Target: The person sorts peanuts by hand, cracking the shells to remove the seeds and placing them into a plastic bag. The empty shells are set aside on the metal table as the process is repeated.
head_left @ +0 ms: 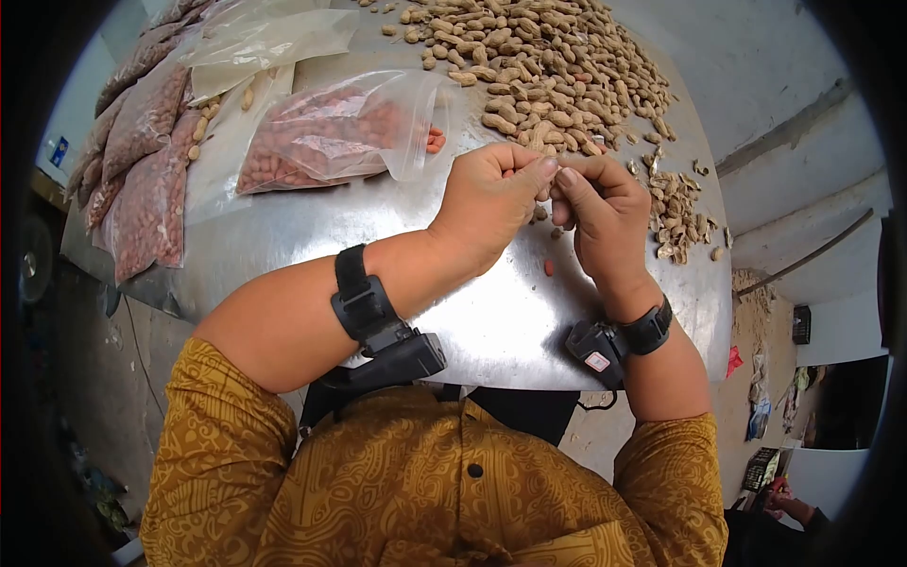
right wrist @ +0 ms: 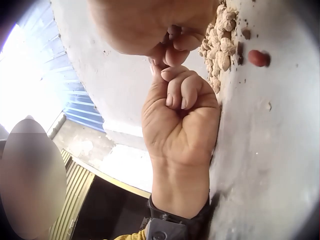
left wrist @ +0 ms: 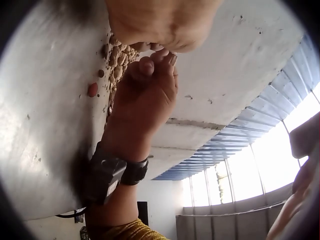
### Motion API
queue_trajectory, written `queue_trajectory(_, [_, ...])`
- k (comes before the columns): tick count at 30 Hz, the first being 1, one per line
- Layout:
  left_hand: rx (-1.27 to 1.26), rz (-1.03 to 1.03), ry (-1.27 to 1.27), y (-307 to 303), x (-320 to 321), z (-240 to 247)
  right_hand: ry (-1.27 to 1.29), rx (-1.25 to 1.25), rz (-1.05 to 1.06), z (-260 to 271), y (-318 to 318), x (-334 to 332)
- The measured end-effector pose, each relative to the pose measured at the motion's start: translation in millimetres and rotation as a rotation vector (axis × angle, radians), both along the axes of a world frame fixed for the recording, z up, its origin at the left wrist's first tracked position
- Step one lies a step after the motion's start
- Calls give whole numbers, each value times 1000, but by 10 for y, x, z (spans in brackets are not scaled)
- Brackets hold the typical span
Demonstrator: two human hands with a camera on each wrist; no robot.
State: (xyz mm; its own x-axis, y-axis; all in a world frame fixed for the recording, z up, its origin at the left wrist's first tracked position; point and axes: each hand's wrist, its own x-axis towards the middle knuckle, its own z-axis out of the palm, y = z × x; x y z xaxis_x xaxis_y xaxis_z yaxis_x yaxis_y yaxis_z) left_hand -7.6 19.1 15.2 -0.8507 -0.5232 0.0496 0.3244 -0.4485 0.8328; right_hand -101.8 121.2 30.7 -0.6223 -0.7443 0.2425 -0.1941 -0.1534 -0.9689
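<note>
My left hand (head_left: 491, 203) and right hand (head_left: 609, 217) meet over the near side of the peanut pile (head_left: 557, 66), thumbs and index fingers pinched together at the tips. Between them is a small peanut, mostly hidden by the fingertips. A speck of red shows by the curled fingers of the left hand. In the right wrist view, the other fingers of the left hand (right wrist: 180, 120) fold toward the palm. Below the hands, one loose red peanut kernel (head_left: 549, 267) lies on the metal table (head_left: 453, 312); it also shows in the right wrist view.
An open clear bag of red kernels (head_left: 321, 137) lies left of the hands, its mouth toward them. Several filled bags (head_left: 146, 203) are stacked at the far left. Broken shells (head_left: 682, 213) lie at the right edge of the table. Another person's arm (head_left: 794, 506) shows at the lower right.
</note>
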Motion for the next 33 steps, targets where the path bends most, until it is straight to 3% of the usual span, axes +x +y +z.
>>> queue_trajectory(6, [-70,38,15,8,-13,-18,-370,-154,98,-21,-29,-9])
queue_trajectory(15, [-33,50,34,31,-2,25,-654,-271,173,-57,-58,40])
queue_trajectory(21, [32,11,-56,-38,-8,5,-413,-271,89,-188,-98,48])
queue_trajectory(24, [49,52,-41,-68,-9,0,-406,-321,146,-182,-67,40])
queue_trajectory(31, [68,-12,3,-119,-16,-88,-384,-429,16,5,-48,-259])
queue_trajectory(33, [69,-23,-2,-136,-4,-87,-296,-295,-46,48,11,-400])
